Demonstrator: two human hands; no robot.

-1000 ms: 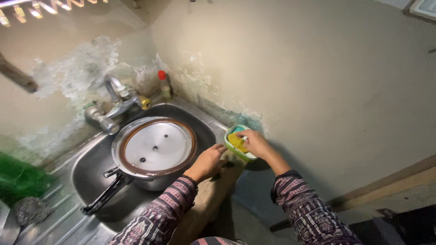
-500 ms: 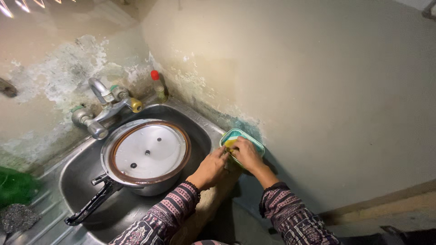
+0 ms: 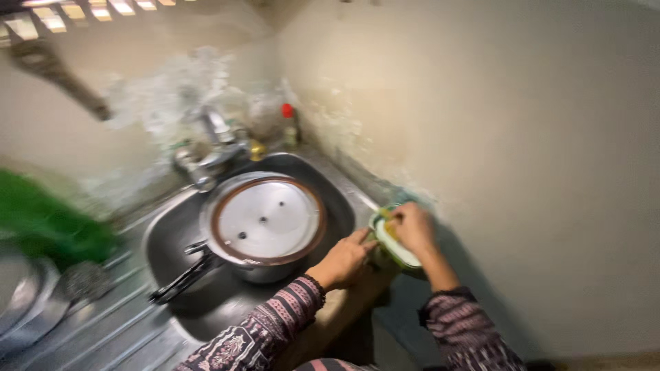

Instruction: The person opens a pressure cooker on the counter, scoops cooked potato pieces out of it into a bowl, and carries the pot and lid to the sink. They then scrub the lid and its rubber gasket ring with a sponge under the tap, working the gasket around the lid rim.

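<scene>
Green plastic tub [image 3: 397, 249] with a pale rim, sitting on the sink's right edge, tight against the wall [image 3: 522, 158]. That's what both hands are on. Her right hand [image 3: 412, 228] is down in the tub with the fingers curled onto something yellow [image 3: 390, 229] inside, looks like a sponge or a soap pad, though the shot is too smeary to say if she's actually pinching it or just pressing on it. Her left hand [image 3: 347, 258] is up against the tub's near side, thumb and fingers around the rim, bracing it.

My guess is the tub weighs next to nothing and will skate around on wet steel, so holding it by the rim like that makes sense. The yellow thing is probably soft, squishy and slick with soap, best taken with the whole fingertips rather than a dainty nip.

Down in the steel sink [image 3: 165, 233] there's a big pot [image 3: 265, 230] with its lid on and a black handle sticking toward the front left. Tap [image 3: 213, 148] above it, a little red-capped bottle [image 3: 289, 126] in the corner, something green [image 3: 51, 223] off to the left.
</scene>
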